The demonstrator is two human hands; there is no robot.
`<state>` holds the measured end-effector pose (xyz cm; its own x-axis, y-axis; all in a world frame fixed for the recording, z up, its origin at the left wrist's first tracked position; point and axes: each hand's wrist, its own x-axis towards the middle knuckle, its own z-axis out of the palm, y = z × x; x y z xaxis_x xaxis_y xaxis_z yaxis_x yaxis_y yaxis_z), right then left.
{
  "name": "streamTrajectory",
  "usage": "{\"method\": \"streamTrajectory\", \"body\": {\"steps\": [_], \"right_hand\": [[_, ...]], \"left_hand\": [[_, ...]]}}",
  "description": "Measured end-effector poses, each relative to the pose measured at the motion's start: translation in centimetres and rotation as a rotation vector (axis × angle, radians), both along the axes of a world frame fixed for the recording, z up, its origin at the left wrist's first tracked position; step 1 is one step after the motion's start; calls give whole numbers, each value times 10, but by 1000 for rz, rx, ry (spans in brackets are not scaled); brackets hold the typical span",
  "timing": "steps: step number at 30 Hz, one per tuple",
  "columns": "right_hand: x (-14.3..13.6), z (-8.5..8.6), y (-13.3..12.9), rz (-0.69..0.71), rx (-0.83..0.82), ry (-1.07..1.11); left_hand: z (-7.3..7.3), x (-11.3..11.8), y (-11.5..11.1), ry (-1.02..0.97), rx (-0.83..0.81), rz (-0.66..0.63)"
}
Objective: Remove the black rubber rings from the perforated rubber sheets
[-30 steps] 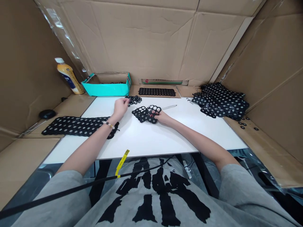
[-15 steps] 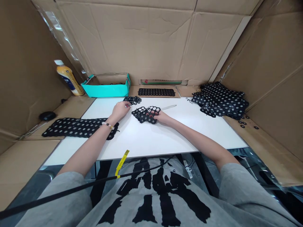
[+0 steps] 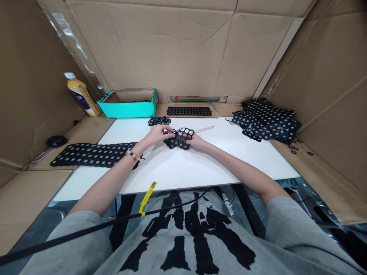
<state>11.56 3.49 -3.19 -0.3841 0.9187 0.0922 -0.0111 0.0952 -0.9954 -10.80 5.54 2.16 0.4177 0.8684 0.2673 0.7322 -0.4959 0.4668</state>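
Observation:
A small black sheet of joined rings point(image 3: 178, 143) is held just above the middle of the white table point(image 3: 183, 168). Its right edge is gripped by my right hand point(image 3: 197, 142), thumb and fingers closed. At the sheet's upper left edge, my left hand point(image 3: 159, 135) pinches with thumb and forefinger; the exact spot between the fingertips is too small to make out. Behind my left hand lies a little pile of black rings point(image 3: 159, 120). A thin pale pointed tool point(image 3: 205, 129) rests on the table beyond my right hand.
A long black perforated sheet point(image 3: 88, 154) lies left, partly under my left forearm. At the back stand a turquoise box point(image 3: 128, 109) and a drink bottle point(image 3: 83, 95). Another sheet point(image 3: 189, 111) lies behind. Stacked sheets point(image 3: 266, 118) and loose rings point(image 3: 310, 154) are at right. Cardboard walls surround the table.
My left hand has moved right, from beside the small ring pile to the left edge of the held sheet. My right hand stays where it was, still gripping the sheet.

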Motion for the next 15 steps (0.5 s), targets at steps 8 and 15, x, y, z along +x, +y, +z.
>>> {"method": "streamTrajectory", "body": {"steps": [8, 15], "right_hand": [[-2, 6, -3, 11, -62, -9], [0, 6, -4, 34, -110, 22]], "left_hand": [[-8, 8, 1, -201, -180, -73], [-17, -32, 43, -532, -139, 288]]}}
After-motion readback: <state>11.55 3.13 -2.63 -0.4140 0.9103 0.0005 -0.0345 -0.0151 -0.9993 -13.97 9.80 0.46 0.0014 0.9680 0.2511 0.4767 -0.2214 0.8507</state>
